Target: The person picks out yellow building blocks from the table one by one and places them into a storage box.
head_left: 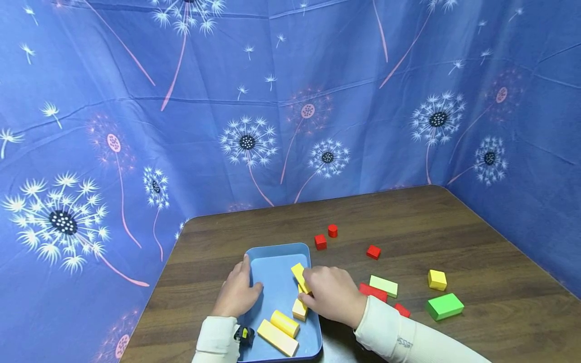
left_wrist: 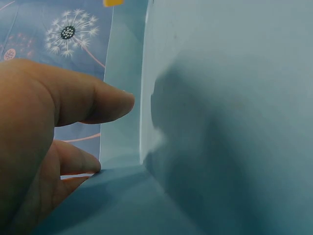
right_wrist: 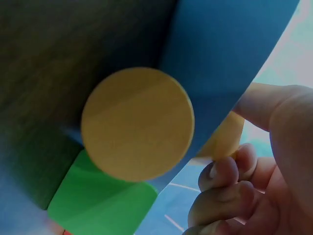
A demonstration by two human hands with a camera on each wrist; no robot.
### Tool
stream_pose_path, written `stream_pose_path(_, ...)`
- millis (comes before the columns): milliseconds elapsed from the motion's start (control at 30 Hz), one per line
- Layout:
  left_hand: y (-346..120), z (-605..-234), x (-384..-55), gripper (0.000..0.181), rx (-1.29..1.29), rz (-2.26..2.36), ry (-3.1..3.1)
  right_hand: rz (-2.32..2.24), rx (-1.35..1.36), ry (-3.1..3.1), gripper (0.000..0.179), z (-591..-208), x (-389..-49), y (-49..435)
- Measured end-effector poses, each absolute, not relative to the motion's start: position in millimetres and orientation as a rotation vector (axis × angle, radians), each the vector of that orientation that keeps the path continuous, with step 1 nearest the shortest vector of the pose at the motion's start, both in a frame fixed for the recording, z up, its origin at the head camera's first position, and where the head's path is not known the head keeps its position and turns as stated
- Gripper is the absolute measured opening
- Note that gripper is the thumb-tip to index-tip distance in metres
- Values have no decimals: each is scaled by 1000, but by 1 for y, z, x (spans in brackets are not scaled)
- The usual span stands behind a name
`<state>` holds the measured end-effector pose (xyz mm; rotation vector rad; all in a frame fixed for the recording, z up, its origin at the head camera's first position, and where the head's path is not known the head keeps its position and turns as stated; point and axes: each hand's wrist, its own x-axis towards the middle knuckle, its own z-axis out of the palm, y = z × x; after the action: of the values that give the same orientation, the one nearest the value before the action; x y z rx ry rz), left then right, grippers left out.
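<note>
A shallow blue tray [head_left: 274, 272] holds several yellow blocks. My left hand [head_left: 238, 292] rests at its left rim, fingers along the outer side and thumb reaching over the inside. In the left wrist view, the thumb stands apart from the fingers beside the tray wall [left_wrist: 122, 63]. Over the tray's right side, my right hand [head_left: 333, 295] pinches a long yellow block [head_left: 298, 275], partly hidden by the fingers. Below it lies another yellow block [head_left: 299, 309]. Nearer me in the tray are a yellow cylinder [head_left: 285, 323] and a yellow bar [head_left: 277, 338].
Right of the tray, the wooden table [head_left: 481, 252] bears a red cube [head_left: 320, 242], a red cylinder [head_left: 333, 231], a pale green block [head_left: 384, 286], a green block [head_left: 445, 306] and a yellow cube [head_left: 437, 280]. A round yellow end [right_wrist: 138, 124] fills the right wrist view's middle.
</note>
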<state>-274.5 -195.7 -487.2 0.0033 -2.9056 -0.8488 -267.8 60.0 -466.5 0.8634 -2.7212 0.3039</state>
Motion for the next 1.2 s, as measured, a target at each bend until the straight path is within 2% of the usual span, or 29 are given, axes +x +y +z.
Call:
stream_pose_path(433, -195, -490, -276, 85, 22, -814, -2926, 329, 925, -2742, 37, -462, -269, 57)
stream_pose_path(767, -196, -490, -275, 86, 26, -827, -2931, 421, 831, -2723, 35, -453, -271, 71)
stream_pose_path(1200, -197, -490, -275, 87, 24, -840, -2940, 411, 717, -2728, 24, -444, -269, 101)
